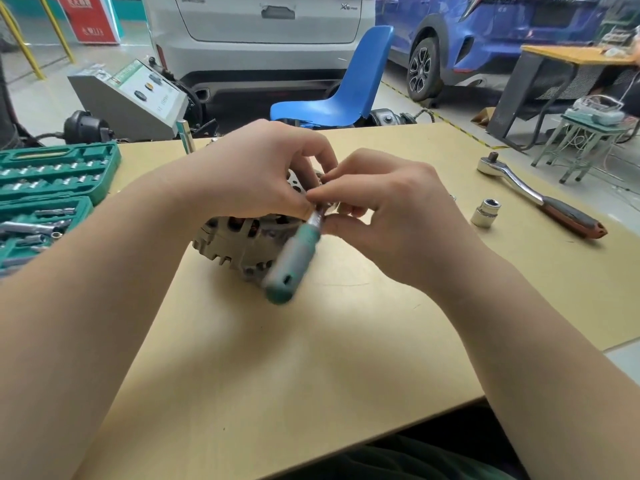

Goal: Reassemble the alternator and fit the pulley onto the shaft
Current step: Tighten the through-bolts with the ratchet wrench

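Alternator (239,242) is sitting on the tan counter (294,358), centre, mostly covered by both hands. Left hand (256,174) is curling over the top of the housing, gripping it, fingertips bent down near the vented end plate. Right hand (377,206) is pinching the metal shank of a screwdriver (294,254) between thumb and fingers, right where the shank is meeting the alternator. Screwdriver's teal-grey handle is angling down toward the camera, blurred. What the tip is engaging can't be made out, hands are hiding it. Ratchet wrench (540,199) is lying on the counter well off to the right, with a loose socket (486,212) standing near it, apart from it. Open green socket set case (48,199) is lying at the left edge. Blue chair (346,84) is standing beyond the counter.
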The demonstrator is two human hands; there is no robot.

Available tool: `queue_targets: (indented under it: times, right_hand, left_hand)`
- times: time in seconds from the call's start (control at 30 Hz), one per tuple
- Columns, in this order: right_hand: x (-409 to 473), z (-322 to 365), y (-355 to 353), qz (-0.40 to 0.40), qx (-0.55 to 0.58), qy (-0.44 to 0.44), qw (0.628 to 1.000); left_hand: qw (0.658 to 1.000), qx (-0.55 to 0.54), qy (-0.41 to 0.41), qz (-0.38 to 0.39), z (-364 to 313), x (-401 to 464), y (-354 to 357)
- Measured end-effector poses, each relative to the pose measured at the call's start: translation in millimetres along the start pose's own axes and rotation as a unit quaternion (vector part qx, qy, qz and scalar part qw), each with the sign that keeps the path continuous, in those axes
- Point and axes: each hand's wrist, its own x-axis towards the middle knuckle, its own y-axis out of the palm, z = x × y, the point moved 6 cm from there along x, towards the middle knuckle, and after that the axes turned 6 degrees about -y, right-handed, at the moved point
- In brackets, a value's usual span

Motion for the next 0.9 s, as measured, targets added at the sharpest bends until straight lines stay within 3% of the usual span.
queue_targets:
  times: [0.13, 0.37, 0.53, 0.77, 0.9]
  right_hand:
    - [19, -5, -1, 0.002, -0.008, 0.047, 0.999]
    - [30, -16, 3, 0.027, 0.027, 0.125, 0.991]
    - [31, -26, 9, 0.006, 0.049, 0.198, 0.979]
    - [33, -35, 16, -0.046, 0.085, 0.256, 0.962]
    - [27, -31, 29, 0.018, 0.166, 0.244, 0.955]
  left_hand:
    - [0.999, 0.039, 0.002, -0.024, -3, -2, -7]
    - [0.985, 0.16, -0.029, 0.06, -5, -4, -7]
    - [0.961, 0.273, -0.043, 0.029, 10, -11, 1]
    - [0.976, 0.214, 0.032, -0.001, 8, -14, 4]
    - [0.98, 0.195, 0.034, -0.007, 8, -13, 4]
